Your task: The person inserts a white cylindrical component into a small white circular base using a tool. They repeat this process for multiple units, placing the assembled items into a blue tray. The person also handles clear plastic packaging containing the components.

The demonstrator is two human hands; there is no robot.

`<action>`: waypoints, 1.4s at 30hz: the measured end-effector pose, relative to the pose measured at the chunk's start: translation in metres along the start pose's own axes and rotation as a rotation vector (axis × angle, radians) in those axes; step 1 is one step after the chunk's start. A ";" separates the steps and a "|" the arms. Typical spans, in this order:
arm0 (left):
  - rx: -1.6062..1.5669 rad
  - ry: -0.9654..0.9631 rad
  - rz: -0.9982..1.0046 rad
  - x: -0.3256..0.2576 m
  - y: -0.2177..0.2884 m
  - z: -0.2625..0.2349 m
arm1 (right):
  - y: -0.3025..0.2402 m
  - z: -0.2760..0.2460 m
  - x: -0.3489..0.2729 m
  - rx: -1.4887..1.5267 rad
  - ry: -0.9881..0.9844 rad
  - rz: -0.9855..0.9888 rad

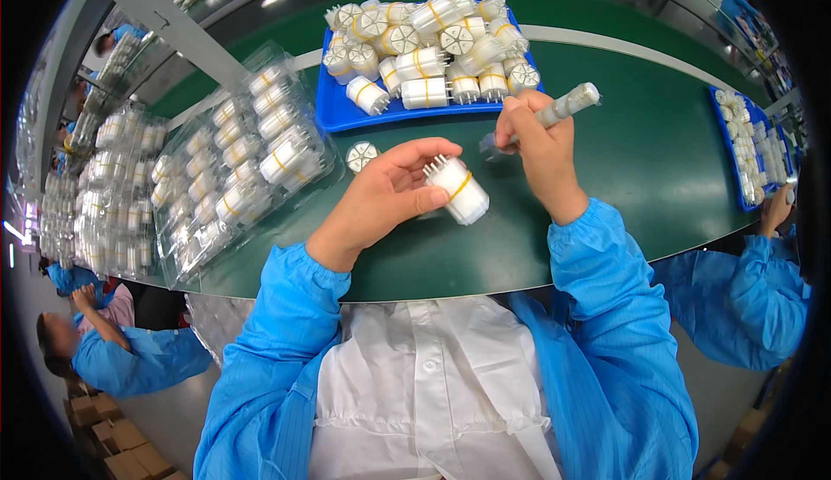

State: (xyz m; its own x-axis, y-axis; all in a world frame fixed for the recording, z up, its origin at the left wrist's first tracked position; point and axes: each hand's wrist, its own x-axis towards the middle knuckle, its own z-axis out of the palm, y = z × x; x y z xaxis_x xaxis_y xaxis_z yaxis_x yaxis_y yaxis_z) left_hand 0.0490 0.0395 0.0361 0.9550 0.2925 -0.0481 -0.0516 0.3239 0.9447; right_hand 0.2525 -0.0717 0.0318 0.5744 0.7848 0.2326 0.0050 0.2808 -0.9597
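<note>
My left hand (394, 187) pinches a white cylindrical bundle (463, 193) with a yellow band round it. The bundle is tilted, its pins pointing up and left. To the right, my right hand (541, 147) grips a thick, pale pen-like tool (567, 106) between thumb and fingers. The tool's wide end points up and right, and its blurred lower tip is near the bundle but apart from it. Just beyond my left hand, another white bundle (361, 156) rests on the green tabletop (606, 151), its segmented round end showing.
A blue tray (363, 116) heaped with banded bundles stands beyond my hands. Clear plastic trays (242, 151) filled with bundles lie at the left, near a grey metal post (173, 25). At far right is another blue tray (753, 194), by a co-worker's hand (776, 212). Another person sits at left.
</note>
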 end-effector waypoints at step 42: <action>2.238 1.235 -0.458 -0.240 0.127 -0.238 | 0.010 0.013 -0.018 -0.286 -0.114 -0.121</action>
State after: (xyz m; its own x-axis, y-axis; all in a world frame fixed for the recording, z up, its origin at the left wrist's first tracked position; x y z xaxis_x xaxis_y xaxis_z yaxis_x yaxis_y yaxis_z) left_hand -0.2561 0.2248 0.0901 0.3102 0.8452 0.4353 0.9210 -0.1535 -0.3581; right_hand 0.2313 -0.0763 0.0202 0.4603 0.8167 0.3481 0.3067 0.2217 -0.9256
